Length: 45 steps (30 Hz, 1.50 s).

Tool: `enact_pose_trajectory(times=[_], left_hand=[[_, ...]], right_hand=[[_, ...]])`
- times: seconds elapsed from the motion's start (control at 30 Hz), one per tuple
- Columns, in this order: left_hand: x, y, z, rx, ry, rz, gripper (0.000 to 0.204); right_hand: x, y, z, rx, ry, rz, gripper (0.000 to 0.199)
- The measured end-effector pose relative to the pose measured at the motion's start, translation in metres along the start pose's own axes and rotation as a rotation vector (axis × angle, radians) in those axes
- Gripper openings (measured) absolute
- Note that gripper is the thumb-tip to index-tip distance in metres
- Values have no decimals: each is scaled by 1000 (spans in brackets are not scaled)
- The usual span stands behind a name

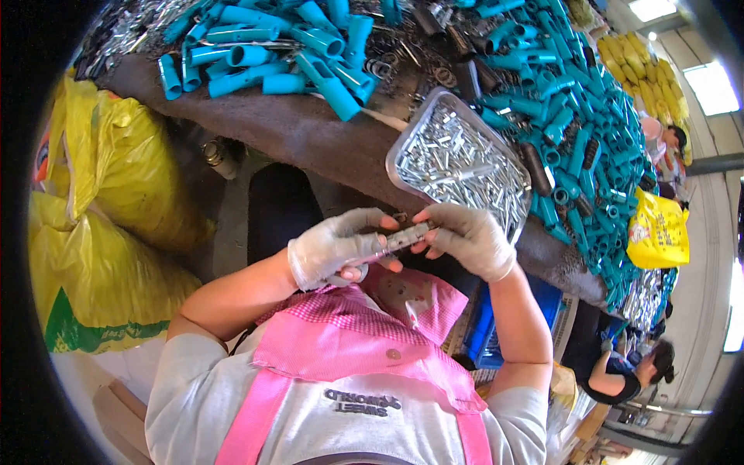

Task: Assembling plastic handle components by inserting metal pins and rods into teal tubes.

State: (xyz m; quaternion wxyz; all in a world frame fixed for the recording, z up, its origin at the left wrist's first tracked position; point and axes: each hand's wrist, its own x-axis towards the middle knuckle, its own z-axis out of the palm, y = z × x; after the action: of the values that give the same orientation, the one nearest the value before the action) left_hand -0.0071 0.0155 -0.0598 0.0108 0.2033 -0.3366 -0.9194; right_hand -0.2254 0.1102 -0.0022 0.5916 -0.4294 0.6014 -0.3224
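Note:
In front of my pink apron (333, 341), a slim silver metal piece (407, 236) is held between both gloved hands. My left hand (329, 248) has its fingers closed round one end. The fingertips of my right hand (474, 240) pinch the other end. Both gloves are pale, and the bare fingertips stick out. Just beyond my right hand stands a clear plastic tray (397, 161) filled with small silver metal pins (457, 155). Part of the metal piece is hidden by my fingers.
Teal plastic tubes (570, 132) are heaped along the brown work surface (333, 147), with more teal tubes (318, 70) at the far left. Yellow sacks (124, 163) stand on the left. A blue crate (496, 329) is below my right arm. Other people (632, 372) sit at the right.

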Motion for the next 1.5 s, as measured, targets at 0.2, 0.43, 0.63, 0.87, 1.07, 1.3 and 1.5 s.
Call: enact_pose_trajectory(times=[0.2, 0.43, 0.63, 0.87, 1.07, 1.3, 1.5], left_hand=[[-24, -8, -28, -185, 203, 121, 15], [-41, -7, -42, -229, 381, 295, 17], [-44, -1, -62, -425, 178, 234, 16], [-22, 14, -45, -169, -68, 22, 35], [-11, 17, -31, 62, -104, -82, 49], [-4, 7, -24, 230, -129, -146, 42], [-6, 7, -18, 268, -115, -144, 36]], right_hand=[[64, -49, 20, -756, 276, -515, 24], [199, -76, 59, -1424, 559, -320, 36], [130, -65, 6, -604, 598, -540, 30], [33, 19, 42, 521, 423, -408, 40], [-2, 56, 49, 785, 408, -438, 41], [-12, 56, 69, 639, 208, -299, 38], [-27, 49, 28, 474, 351, -528, 61]])
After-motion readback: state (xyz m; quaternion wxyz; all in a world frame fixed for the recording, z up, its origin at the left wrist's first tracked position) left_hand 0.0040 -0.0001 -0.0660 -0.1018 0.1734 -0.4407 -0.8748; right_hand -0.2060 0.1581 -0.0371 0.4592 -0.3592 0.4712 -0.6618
